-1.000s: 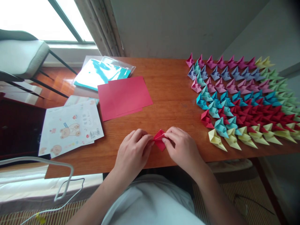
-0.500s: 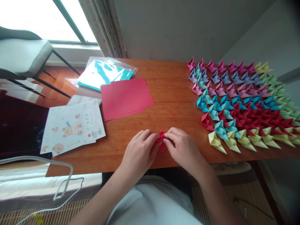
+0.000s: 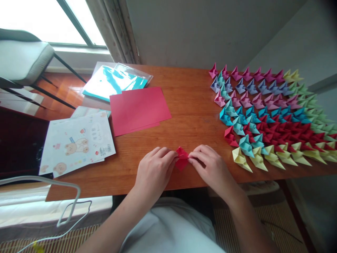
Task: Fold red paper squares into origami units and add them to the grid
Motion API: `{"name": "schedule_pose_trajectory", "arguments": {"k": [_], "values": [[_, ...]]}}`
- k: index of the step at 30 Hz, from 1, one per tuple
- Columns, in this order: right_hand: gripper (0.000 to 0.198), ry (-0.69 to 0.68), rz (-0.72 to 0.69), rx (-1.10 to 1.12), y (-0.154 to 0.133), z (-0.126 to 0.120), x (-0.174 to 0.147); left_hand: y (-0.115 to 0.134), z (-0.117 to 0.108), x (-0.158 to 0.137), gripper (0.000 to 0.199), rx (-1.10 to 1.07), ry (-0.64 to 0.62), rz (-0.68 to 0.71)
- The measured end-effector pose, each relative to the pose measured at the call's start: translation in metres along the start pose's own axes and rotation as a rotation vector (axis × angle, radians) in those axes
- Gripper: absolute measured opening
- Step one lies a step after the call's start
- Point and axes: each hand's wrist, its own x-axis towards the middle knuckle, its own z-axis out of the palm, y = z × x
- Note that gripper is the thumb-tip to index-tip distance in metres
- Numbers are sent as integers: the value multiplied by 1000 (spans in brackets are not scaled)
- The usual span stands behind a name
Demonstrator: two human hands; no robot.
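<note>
A small folded red paper (image 3: 182, 161) is held near the front edge of the wooden table (image 3: 192, 105). My left hand (image 3: 157, 167) pinches its left corner between thumb and fingers. At the opposite corner, my right hand (image 3: 207, 165) grips the paper with thumb and forefinger. Creases and raised flaps show on the upper part of the paper, while its lower point hangs flat toward me. Beyond my left hand lie red paper sheets (image 3: 142, 109), overlapping one another.
Rows of folded paper figures in many colours, such as a yellow one (image 3: 241, 159), cover the table's right side. At the left are a bear-print sheet (image 3: 79, 144) and a plastic-wrapped blue paper pack (image 3: 113, 82). A chair (image 3: 26, 59) stands by the window.
My hands have spread slightly apart, the right one moving rightward to the paper's corner. More of the red paper shows between them. The camera view has shifted a little.
</note>
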Motion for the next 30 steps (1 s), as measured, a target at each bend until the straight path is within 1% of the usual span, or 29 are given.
{"name": "schedule_pose_trajectory", "arguments": {"k": [4,9,15,21,25,30], "values": [[13,-13,12,-45,-2,2,5,2,2,-1,22,43,22,-11],[22,-9,42,-165,-4,6,8,5,6,-1,17,85,96,-18],[21,72,98,-168,-9,14,6,7,6,-1,20,119,102,-30],[18,169,153,-195,-17,22,6,8,8,2,23,107,123,-57],[22,211,194,-211,-20,28,8,9,9,3,23,129,126,-64],[22,240,202,-264,-21,32,11,9,11,3,22,154,134,-61]]}}
